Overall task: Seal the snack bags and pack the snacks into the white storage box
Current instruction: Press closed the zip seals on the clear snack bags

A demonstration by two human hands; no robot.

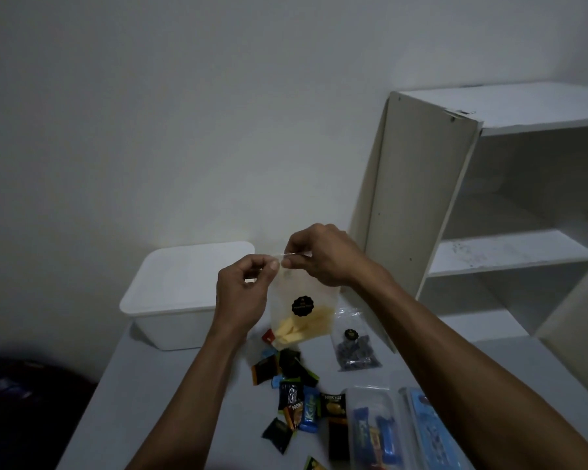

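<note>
Table (143, 395): box (177, 293), wrapped snacks (296, 398), bag (355, 351).

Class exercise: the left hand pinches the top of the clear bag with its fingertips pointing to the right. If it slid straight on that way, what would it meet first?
The right hand's fingertips, pinching the same top edge of the bag right beside the left hand; they look almost touching already.
</note>
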